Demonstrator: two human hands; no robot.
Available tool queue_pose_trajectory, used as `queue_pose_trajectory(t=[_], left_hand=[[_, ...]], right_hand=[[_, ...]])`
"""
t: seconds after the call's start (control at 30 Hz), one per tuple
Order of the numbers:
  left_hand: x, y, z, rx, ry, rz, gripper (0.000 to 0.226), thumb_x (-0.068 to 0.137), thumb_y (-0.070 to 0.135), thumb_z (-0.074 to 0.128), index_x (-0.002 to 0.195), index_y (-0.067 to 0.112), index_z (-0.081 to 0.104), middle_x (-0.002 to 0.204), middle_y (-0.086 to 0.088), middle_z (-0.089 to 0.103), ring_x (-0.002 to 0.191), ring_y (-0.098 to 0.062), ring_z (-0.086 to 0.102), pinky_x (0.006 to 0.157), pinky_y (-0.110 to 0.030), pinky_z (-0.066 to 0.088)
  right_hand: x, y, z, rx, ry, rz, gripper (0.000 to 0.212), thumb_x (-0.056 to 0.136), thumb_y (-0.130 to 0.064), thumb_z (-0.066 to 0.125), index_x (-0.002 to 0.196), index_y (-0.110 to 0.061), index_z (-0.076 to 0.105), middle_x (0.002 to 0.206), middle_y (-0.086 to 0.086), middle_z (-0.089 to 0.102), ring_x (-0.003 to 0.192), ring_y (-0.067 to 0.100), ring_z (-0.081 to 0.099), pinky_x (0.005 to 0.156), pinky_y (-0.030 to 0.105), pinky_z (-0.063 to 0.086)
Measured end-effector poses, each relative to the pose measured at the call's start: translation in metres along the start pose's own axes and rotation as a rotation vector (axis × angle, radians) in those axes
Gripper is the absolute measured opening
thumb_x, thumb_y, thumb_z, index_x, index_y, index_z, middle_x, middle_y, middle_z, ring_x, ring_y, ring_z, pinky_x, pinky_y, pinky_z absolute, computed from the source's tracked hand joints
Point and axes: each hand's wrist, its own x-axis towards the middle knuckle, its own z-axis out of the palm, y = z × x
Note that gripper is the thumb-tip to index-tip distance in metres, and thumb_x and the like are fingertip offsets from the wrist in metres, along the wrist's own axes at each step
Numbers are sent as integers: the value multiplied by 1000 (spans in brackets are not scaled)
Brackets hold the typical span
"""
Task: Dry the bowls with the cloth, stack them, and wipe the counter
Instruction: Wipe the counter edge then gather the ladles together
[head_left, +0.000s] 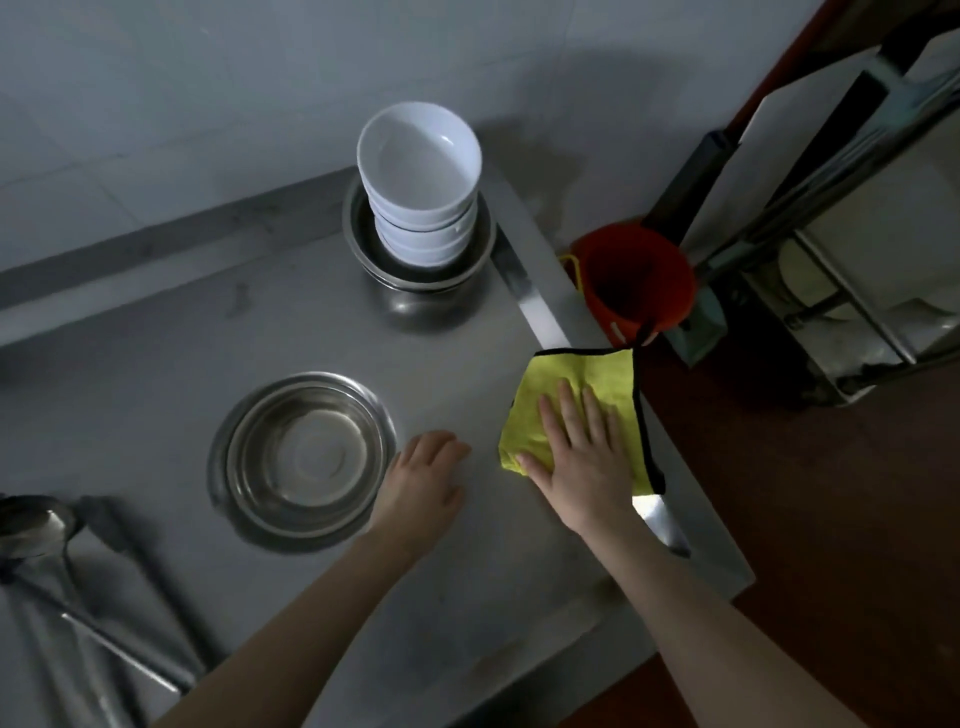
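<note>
Right hand (582, 457) flat, fingers spread, pressing yellow cloth (597, 374) onto bench (156, 364) at right edge. Left hand (423, 478) loosely curled, resting on bench beside steel bowl (306, 457). White bowls (421, 176) stacked in steel basin (363, 244) at back.

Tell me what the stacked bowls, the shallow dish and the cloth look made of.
Stacked bowls: glossy white with a sharp highlight, likely glazed ceramic, possibly melamine. Shallow dish: grey metal with ringed reflections, probably stainless steel. Cloth: matte yellow fabric with black stitched edging, seemingly microfibre.
</note>
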Motion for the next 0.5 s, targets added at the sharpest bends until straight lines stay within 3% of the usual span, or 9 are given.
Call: queue_pose_trajectory(t=[0.2, 0.3, 0.5], left_hand=[[6, -18, -12, -34, 75, -51, 46, 73, 17, 70, 118, 17, 61, 123, -3, 57, 108, -27, 56, 90, -38, 51], [2, -34, -23, -48, 133, -122, 41, 78, 18, 67, 118, 15, 63, 125, -4, 58, 111, -27, 56, 93, -37, 50], [-2, -64, -46, -42, 241, -185, 36, 83, 22, 52, 116, 11, 64, 117, -9, 61, 106, -31, 56, 89, -41, 50]], right_hand=[[101, -30, -3, 103, 8, -67, 80, 90, -65, 20, 150, -14, 24, 160, 9, 8, 146, 35, 8, 117, 49, 15], [136, -65, -3, 167, 33, -75, 79, 90, -65, 24, 149, -12, 30, 159, 12, 13, 142, 43, 14, 115, 53, 17], [99, -123, 3, 211, 14, -226, 66, 90, -62, 35, 147, -28, 34, 159, 1, 17, 142, 44, 15, 113, 53, 21]])
